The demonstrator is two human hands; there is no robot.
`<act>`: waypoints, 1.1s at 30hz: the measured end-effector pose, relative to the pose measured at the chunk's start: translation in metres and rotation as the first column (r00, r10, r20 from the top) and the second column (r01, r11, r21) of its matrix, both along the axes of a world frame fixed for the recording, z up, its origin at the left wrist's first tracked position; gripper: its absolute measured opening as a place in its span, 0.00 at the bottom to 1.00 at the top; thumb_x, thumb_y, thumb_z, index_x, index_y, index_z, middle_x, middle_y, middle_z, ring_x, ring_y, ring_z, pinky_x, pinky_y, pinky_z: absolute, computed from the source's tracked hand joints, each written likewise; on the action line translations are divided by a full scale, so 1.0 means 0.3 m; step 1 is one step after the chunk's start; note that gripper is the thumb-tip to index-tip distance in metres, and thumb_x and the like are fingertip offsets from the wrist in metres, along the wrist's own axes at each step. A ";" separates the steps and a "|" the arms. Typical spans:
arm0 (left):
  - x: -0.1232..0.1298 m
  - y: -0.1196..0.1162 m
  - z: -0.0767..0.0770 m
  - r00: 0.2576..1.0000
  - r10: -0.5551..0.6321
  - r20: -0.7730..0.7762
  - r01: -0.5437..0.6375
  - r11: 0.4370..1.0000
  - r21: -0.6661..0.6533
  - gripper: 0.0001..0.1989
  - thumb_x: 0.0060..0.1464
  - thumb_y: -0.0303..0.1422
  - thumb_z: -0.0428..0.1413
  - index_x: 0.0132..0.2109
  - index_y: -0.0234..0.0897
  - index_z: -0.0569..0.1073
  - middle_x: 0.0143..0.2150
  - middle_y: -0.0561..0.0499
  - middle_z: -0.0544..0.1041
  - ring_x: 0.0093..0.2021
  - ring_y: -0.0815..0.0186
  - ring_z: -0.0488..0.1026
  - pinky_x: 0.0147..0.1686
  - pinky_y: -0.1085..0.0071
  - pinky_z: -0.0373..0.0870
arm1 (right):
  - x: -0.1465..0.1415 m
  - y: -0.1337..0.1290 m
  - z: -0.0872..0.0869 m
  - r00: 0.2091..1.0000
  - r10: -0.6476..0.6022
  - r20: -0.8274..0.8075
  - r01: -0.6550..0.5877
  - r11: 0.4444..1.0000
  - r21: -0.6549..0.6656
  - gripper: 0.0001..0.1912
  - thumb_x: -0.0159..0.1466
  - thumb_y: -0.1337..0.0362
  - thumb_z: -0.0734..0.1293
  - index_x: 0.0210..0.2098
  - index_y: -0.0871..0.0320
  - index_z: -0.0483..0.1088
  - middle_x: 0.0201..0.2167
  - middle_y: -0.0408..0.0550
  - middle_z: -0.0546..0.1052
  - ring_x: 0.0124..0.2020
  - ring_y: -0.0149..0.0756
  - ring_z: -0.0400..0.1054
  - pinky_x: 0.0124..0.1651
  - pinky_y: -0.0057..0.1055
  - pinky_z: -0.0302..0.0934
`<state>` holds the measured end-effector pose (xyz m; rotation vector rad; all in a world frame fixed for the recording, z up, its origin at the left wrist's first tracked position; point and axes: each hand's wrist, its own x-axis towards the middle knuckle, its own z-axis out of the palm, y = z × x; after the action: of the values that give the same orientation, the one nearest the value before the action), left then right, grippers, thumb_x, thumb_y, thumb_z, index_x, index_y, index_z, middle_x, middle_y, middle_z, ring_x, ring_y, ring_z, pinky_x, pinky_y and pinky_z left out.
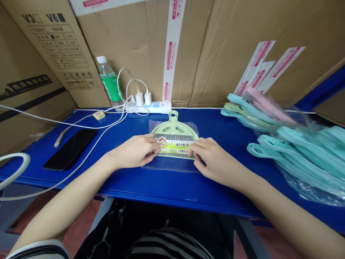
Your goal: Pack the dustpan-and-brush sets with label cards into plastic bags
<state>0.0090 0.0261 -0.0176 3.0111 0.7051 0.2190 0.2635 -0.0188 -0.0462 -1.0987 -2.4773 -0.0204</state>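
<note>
A light green dustpan and brush set [174, 126] lies flat in a clear plastic bag [172, 164], its looped handle pointing away from me. Grey bristles show above a yellow and white printed label [176, 145]. My left hand [138, 150] has its fingers curled over the left edge of the set, by the end of the label. On the opposite edge, my right hand [215, 158] is closed in the same way, thumb tucked low. Both sets of fingertips are partly hidden, pressing or pinching the bag and label.
Bagged turquoise dustpans [304, 151] are piled on the right of the blue table [151, 187], with a pink one [269, 104] behind. Cardboard [129, 39] walls the back. A power strip [159, 107], green-labelled bottle [110, 82], black phone [70, 149] and white cables [104, 138] occupy the left.
</note>
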 end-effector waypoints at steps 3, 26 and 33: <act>0.000 0.000 0.000 1.000 -0.009 0.017 0.009 1.000 -0.006 0.08 0.58 0.24 0.51 0.31 0.36 0.69 0.30 0.52 0.72 0.33 0.66 0.68 0.36 0.70 0.64 | -0.003 -0.003 0.001 1.000 -0.005 0.010 0.005 1.000 0.004 0.10 0.56 0.77 0.57 0.28 0.55 0.60 0.26 0.46 0.72 0.31 0.39 0.64 0.37 0.35 0.54; -0.001 -0.006 0.014 1.000 -0.016 -0.002 0.016 1.000 -0.016 0.08 0.56 0.23 0.51 0.30 0.36 0.69 0.29 0.53 0.72 0.33 0.66 0.67 0.36 0.70 0.64 | 0.019 -0.008 0.028 0.995 0.067 0.080 -0.057 0.991 -0.120 0.10 0.65 0.72 0.56 0.30 0.57 0.64 0.30 0.50 0.75 0.35 0.41 0.67 0.43 0.39 0.59; -0.009 -0.001 0.018 0.999 -0.025 -0.040 0.024 0.999 -0.026 0.05 0.56 0.24 0.52 0.33 0.37 0.70 0.31 0.53 0.73 0.35 0.65 0.68 0.41 0.67 0.66 | 0.022 -0.014 0.029 0.989 0.076 0.128 -0.062 0.993 -0.105 0.09 0.65 0.72 0.57 0.37 0.59 0.67 0.35 0.54 0.76 0.38 0.43 0.69 0.44 0.42 0.61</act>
<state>0.0064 0.0257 -0.0121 3.0063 0.6686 0.1482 0.2701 -0.0228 -0.0375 -1.0831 -2.6584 0.0549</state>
